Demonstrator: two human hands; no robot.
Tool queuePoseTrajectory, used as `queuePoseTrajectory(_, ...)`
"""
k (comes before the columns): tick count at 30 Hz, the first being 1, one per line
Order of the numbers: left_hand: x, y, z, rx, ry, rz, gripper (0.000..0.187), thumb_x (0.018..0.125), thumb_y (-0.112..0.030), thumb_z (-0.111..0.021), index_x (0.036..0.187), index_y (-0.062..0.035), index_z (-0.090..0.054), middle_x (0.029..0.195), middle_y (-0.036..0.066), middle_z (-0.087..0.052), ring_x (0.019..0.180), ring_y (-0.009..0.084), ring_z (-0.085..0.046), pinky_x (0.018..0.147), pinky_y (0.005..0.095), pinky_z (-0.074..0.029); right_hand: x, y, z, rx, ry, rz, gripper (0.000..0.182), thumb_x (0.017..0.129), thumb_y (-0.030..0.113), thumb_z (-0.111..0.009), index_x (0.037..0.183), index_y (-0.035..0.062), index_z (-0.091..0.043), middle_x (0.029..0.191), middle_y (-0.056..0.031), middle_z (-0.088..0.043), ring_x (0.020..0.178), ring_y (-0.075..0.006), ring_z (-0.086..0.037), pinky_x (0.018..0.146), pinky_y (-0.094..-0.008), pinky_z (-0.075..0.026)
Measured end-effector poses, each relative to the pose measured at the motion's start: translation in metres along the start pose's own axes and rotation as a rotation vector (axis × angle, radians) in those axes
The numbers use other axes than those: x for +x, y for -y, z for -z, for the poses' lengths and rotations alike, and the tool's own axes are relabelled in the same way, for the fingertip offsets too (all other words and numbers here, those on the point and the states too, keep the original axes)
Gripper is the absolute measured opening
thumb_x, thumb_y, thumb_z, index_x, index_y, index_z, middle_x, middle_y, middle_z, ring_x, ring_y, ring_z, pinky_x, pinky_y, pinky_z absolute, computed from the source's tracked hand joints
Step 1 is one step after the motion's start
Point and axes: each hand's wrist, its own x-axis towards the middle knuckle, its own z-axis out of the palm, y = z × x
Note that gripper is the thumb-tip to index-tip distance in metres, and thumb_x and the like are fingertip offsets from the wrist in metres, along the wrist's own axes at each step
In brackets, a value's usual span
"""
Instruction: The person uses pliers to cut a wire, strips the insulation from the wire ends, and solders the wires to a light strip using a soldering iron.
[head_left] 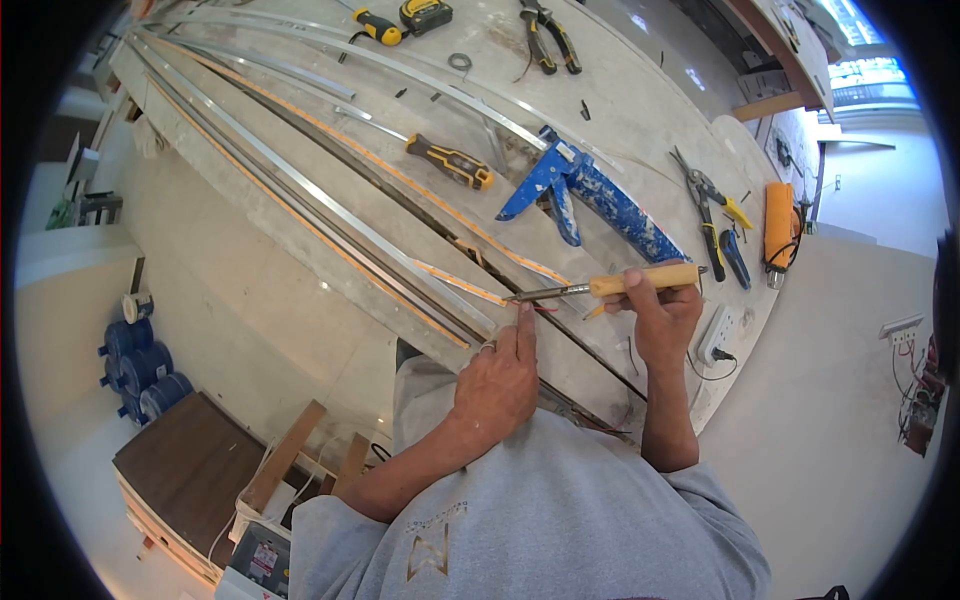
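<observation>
My right hand grips the wooden handle of a soldering iron, whose metal tip points left. The tip meets the end of an orange-and-white LED strip. My left hand is at that same end, index finger stretched forward and its fingertip on a thin red wire; the thumb is mostly hidden. A blue caulking gun spattered with white lies just beyond the iron. Farther left is a yellow-and-black screwdriver.
Long metal channels run along the worktable. Pliers, snips, an orange tool and a white power strip lie around. A tape measure sits at the far edge. Blue water jugs stand on the floor.
</observation>
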Motion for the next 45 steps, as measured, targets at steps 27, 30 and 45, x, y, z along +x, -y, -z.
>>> queuePoseTrajectory(27,0.000,-0.001,0.002,-0.001,0.007,0.008,0.076,0.087,-0.017,-0.064,0.150,0.0089,-0.030,0.103,0.020,-0.057,0.077,0.0357,-0.066,0.069,0.0439,-0.056,0.004,-0.006,0.000,0.079,-0.063,-0.073,0.028,0.093,0.016,-0.072,0.096,-0.0105,-0.061,0.083,-0.0201,-0.071,0.064,-0.0211,-0.072,0.058,-0.0299,-0.062)
queuePoseTrajectory(30,0.000,-0.001,0.002,-0.011,0.010,0.009,0.076,0.087,-0.017,-0.064,0.150,0.0089,-0.030,0.103,0.020,-0.057,0.078,0.0359,-0.066,0.069,0.0442,-0.056,0.003,-0.005,-0.001,0.047,-0.072,-0.084,0.028,0.093,0.016,-0.072,0.096,-0.0104,-0.062,0.083,-0.0201,-0.072,0.064,-0.0209,-0.072,0.058,-0.0296,-0.062)
queuePoseTrajectory(45,0.000,0.000,-0.001,-0.006,-0.004,-0.003,0.077,0.087,-0.016,-0.065,0.150,0.0093,-0.030,0.102,0.019,-0.057,0.079,0.0356,-0.066,0.069,0.0434,-0.056,0.002,-0.007,-0.001,0.014,-0.059,-0.058,0.025,0.095,0.015,-0.069,0.097,-0.0081,-0.059,0.084,-0.0205,-0.071,0.067,-0.0237,-0.073,0.057,-0.0313,-0.062)
